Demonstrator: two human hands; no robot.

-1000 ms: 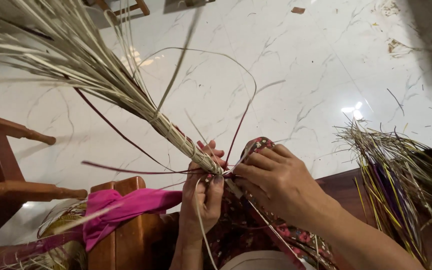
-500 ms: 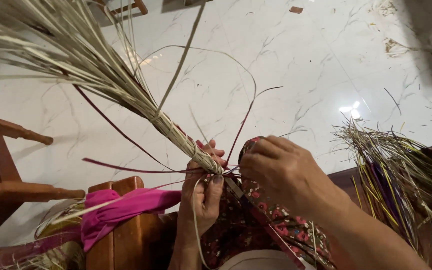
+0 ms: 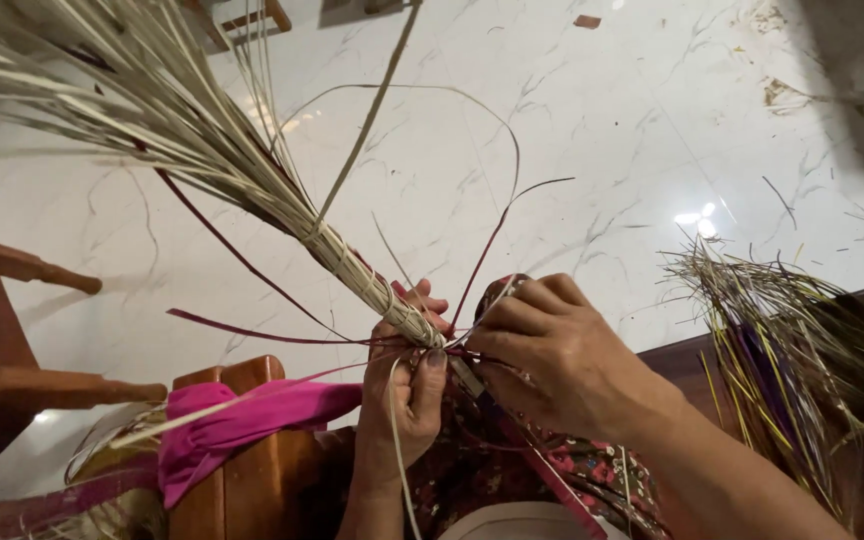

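Above the marble floor [image 3: 602, 150], two hands, left [image 3: 407, 385] and right [image 3: 557, 355], both clamped on one bound straw bundle [image 3: 352, 265].

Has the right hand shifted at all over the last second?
Barely. The right hand stays beside the bound end of the pale straw bundle, no real shift against the brown wooden stool.

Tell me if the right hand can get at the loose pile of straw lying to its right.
Probably yes. The right hand is busy at the bound bundle, but nothing lies between it and the straw pile.
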